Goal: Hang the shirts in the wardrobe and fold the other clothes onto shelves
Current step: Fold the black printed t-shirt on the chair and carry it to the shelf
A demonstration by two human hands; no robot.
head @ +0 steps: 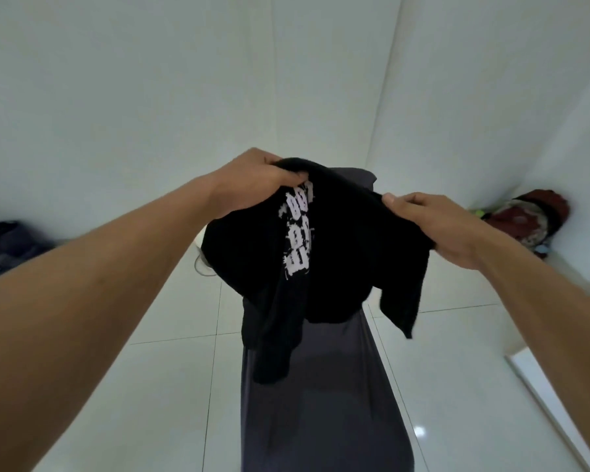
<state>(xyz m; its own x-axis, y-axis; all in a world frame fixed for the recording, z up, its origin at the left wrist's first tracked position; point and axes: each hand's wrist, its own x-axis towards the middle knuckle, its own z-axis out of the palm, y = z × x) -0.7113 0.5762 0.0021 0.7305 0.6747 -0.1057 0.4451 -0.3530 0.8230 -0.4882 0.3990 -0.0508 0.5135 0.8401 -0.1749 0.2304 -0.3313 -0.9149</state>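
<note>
Two hands up in front, both gripping black shirt (355, 260). Left hand (256, 180) bunches top edge in curled fingers. Right hand (436, 229) pinches other side, thumb on top. Shirt hangs in air between hands, crumpled, white letters down front, one sleeve dangling low. Long grey cloth (321, 403) hangs right behind shirt, down to bottom of picture; cannot tell what holds it. White tile floor (150, 386) below. Dark clothes heap (4, 247) far left by wall. Red heap (528, 216) in right corner.
</note>
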